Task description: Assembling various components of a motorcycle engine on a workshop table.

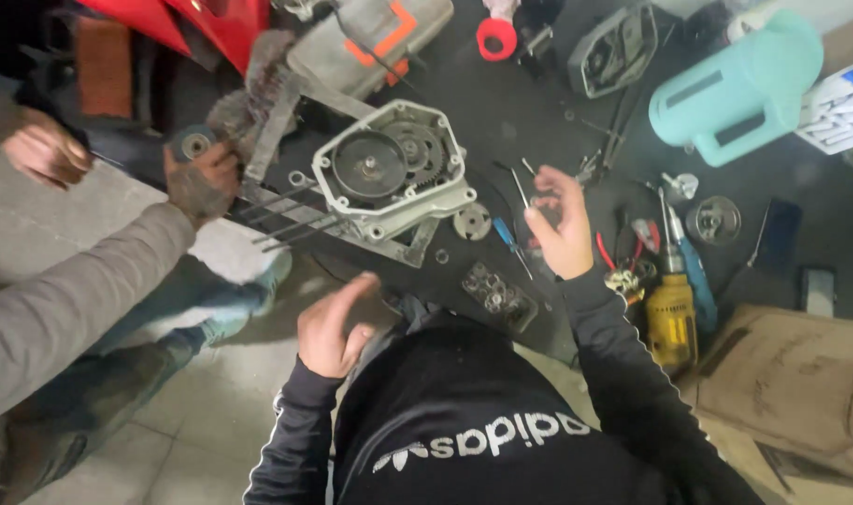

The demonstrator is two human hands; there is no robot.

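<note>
Hovering right hand (559, 224) near gearbox casing (394, 170) edge, grip open, left hand (333, 327) loosely open over bare floor (211, 411)

Single view, worn on the head, aimed steeply down past a black-sleeved chest at the frame's bottom edge. Close range: own left hand (331, 327) at about 7 o'clock of centre, right hand (562, 224) at about 3 o'clock, both within arm's reach. Dark floor mat (510, 112) filling the upper half, with an open gear housing (394, 173) just above centre. Pale tiled floor (211, 411) toward 8 o'clock; a co-worker's grey sleeve (62, 299) entering from 9 o'clock.
</note>
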